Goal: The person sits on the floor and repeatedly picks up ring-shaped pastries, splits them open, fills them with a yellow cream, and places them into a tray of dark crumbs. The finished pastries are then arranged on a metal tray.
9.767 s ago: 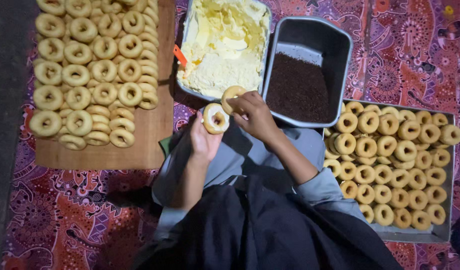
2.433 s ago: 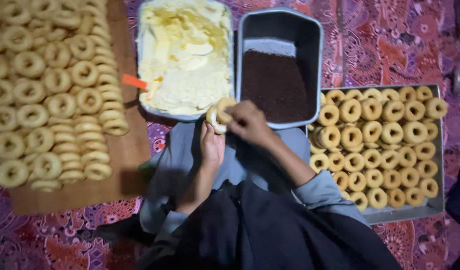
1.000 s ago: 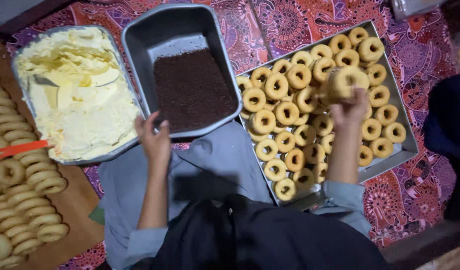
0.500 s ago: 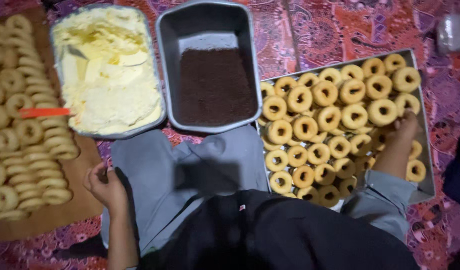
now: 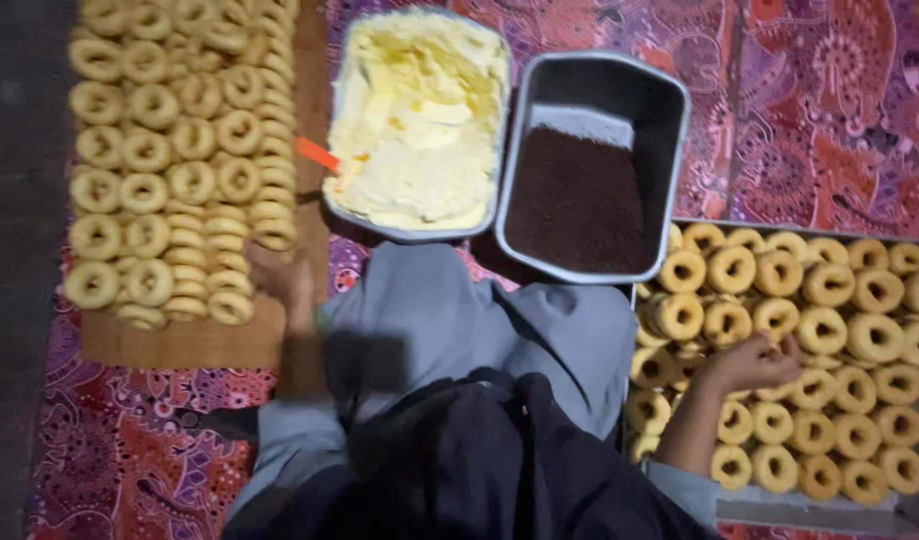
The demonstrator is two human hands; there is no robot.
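Since half a second ago the left hand (image 5: 280, 278) has moved up from the lap to the edge of the wooden board (image 5: 195, 340) beside the stacked ring pastries (image 5: 175, 170), while the right hand (image 5: 755, 362) has slid down onto the pastries in the metal tray (image 5: 820, 505). The left hand is blurred, so I cannot tell its grip; the right seems curled over one pastry (image 5: 780, 320), fingers pressed together. Ahead sit a tub of yellow cream (image 5: 420, 120) and a pan of dark crumbs (image 5: 585, 195) on a patterned cloth (image 5: 810, 110).
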